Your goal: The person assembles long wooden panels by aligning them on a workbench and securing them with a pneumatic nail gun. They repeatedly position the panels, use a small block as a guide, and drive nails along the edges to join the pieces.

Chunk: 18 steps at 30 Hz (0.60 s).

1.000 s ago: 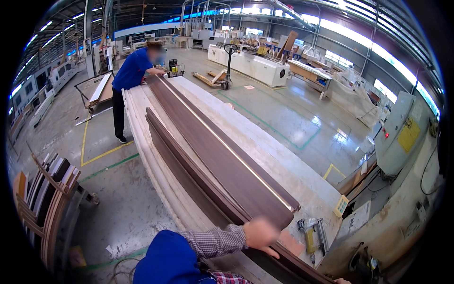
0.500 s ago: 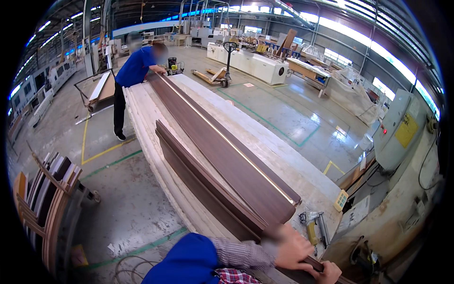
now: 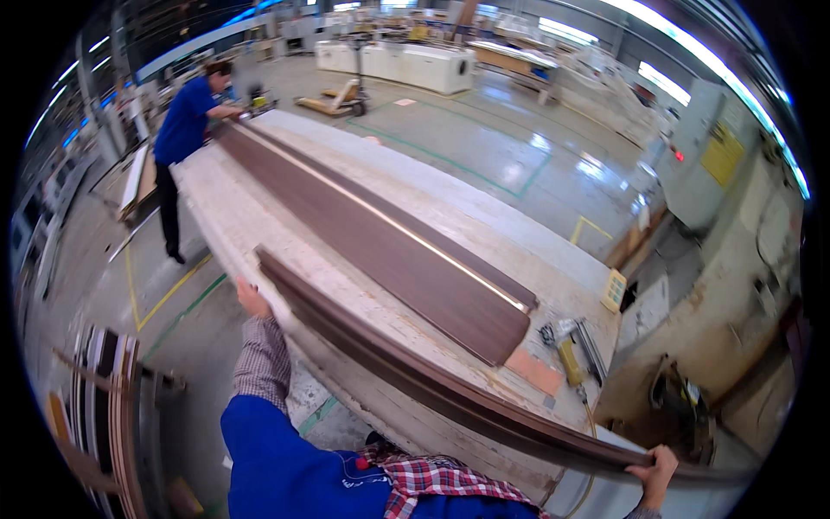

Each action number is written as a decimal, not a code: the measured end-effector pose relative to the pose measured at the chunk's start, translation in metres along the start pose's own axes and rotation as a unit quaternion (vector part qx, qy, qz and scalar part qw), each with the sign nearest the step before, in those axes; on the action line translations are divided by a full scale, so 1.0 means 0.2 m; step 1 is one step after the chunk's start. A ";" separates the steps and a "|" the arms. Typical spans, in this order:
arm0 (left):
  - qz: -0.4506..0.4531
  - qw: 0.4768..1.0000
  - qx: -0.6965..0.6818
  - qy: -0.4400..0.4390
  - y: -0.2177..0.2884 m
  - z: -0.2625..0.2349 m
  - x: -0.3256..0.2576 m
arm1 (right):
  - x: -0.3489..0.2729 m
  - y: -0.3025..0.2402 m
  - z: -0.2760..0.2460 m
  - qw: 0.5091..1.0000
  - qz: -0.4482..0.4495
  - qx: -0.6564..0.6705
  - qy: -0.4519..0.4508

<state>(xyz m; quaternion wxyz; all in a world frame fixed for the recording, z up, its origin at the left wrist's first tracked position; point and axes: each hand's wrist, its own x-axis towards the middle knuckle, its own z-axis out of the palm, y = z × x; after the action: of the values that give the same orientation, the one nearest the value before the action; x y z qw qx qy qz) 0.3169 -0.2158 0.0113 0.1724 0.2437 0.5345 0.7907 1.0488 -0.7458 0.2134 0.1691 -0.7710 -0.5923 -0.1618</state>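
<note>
Lying along the near edge of the big pale worktop (image 3: pixel 259 225) is a long, thin, dark brown wooden strip (image 3: pixel 415 368), shiny and tipped on its side. The left hand (image 3: pixel 252 300) fingers wrap its far end. The right hand (image 3: pixel 654 474) fingers pinch its near end.

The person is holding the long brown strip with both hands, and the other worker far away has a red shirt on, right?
Not quite. The head view shows the other worker at the far end of the table in a blue shirt, not red. The rest holds: the left hand and the right hand both hold the long brown strip.
</note>
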 end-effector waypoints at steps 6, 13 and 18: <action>-0.168 0.974 0.009 -0.151 -0.35 0.09 -0.03 | 0.11 0.06 -0.16 0.997 0.003 -0.054 -0.052; -0.107 0.904 0.229 -0.345 0.52 0.55 -1.00 | 0.33 -0.21 -0.08 0.994 -0.109 0.025 -0.014; -0.095 0.832 0.272 -0.474 0.53 0.61 -1.34 | 0.36 -0.51 0.21 0.996 -0.092 0.005 -0.023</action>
<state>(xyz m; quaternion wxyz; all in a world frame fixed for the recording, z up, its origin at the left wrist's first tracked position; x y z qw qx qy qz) 0.6049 -0.3048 0.0942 0.4057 0.5741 0.6013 0.3800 0.9693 -0.6391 0.2153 0.1440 -0.7159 -0.6650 -0.1563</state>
